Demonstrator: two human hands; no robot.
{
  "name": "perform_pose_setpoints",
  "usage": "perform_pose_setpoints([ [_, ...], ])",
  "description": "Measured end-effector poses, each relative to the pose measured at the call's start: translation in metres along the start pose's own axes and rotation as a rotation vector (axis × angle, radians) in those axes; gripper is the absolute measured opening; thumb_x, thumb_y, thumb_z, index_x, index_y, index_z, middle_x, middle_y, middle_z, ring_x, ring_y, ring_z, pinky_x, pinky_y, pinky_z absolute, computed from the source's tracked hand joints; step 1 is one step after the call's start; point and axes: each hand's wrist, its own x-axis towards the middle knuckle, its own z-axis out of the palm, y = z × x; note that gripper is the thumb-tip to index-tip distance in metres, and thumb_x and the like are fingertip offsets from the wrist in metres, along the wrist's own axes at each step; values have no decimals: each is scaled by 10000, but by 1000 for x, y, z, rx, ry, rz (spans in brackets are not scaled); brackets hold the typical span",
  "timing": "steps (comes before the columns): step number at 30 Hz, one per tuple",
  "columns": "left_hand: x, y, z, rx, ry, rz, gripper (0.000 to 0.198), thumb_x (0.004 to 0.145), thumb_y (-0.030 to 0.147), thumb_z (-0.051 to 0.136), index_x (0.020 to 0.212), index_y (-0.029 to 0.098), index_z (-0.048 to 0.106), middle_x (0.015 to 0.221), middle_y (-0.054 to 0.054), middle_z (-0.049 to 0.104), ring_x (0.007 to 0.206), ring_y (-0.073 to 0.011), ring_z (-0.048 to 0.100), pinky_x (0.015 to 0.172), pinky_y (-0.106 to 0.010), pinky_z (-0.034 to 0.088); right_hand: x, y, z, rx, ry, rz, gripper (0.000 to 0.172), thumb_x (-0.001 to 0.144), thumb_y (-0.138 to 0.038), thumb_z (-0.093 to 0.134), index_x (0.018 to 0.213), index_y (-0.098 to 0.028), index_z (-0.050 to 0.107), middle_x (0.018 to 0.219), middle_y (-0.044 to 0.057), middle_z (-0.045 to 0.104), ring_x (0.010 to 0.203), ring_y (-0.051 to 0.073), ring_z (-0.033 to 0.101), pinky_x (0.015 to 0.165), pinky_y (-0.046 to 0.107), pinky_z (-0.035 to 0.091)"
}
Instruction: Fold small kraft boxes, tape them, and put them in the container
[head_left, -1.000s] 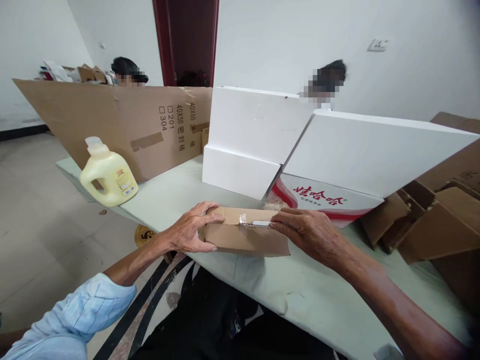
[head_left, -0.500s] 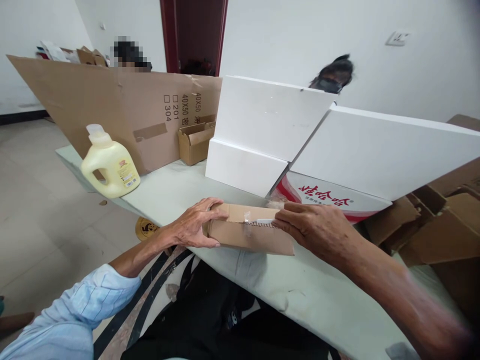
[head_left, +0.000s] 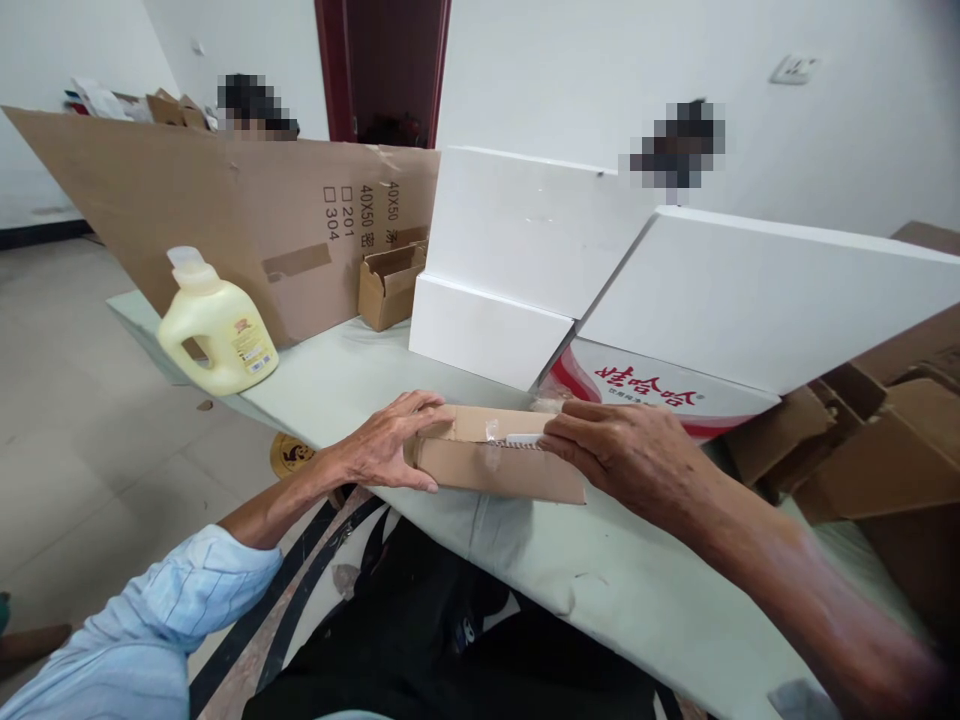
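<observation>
A small brown cardboard box (head_left: 495, 470) lies near the front edge of a pale table (head_left: 360, 385). My left hand (head_left: 390, 445) grips the box's left end, fingers over the top and thumb on the front. My right hand (head_left: 619, 450) rests on the box's right end, its fingers closed on a small white tool (head_left: 521, 439) whose tip lies on the top seam beside a piece of clear tape (head_left: 491, 431).
White foam boards (head_left: 525, 235) and a red-and-white printed carton (head_left: 660, 385) stand just behind. A yellow detergent bottle (head_left: 217, 330) sits at the left, a large cardboard sheet (head_left: 225, 215) and a small open box (head_left: 386, 285) behind it. Folded cartons (head_left: 877, 440) pile at right. Two people sit beyond.
Both hands stay on the box almost unmoved; the view has shifted slightly, and the small open box behind came into sight.
</observation>
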Motion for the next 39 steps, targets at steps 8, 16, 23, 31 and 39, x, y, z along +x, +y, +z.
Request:
perform_pose_setpoints([
  [8,4,-1,5,-75,52,-23,398,1035,410,646,1391,238,616,1366,-117,647,1276,-291,598,1090,-461,512,-1,-1,6,31,-28,1,576,1158,-461,313,841,-208,721,784,45,683,629,150,564,532,313,211],
  [16,11,0,10,-69,142,-38,248,1061,337,561,1231,201,679,1166,-100,726,1127,-263,662,1008,-424,538,-8,-6,7,47,-13,11,625,1167,-491,268,797,-205,682,770,45,677,606,142,539,535,325,193],
  [23,6,5,17,4,94,27,420,984,403,723,1362,229,666,1381,-136,651,1283,-307,620,1089,-474,539,-15,-7,10,64,-22,13,566,1171,-447,317,840,-189,697,781,38,674,594,128,529,541,320,197],
  [31,5,4,17,26,49,11,697,817,406,896,1425,228,606,1424,-155,612,1321,-343,590,1105,-516,530,-19,-10,12,57,20,9,563,1173,-437,330,819,-186,688,764,33,665,574,119,496,552,314,190],
  [39,6,4,17,7,52,4,710,800,413,908,1419,233,609,1425,-156,614,1320,-349,589,1101,-519,528,-16,-19,14,-40,24,13,540,1167,-400,342,794,-182,667,741,44,641,588,131,519,550,319,163],
])
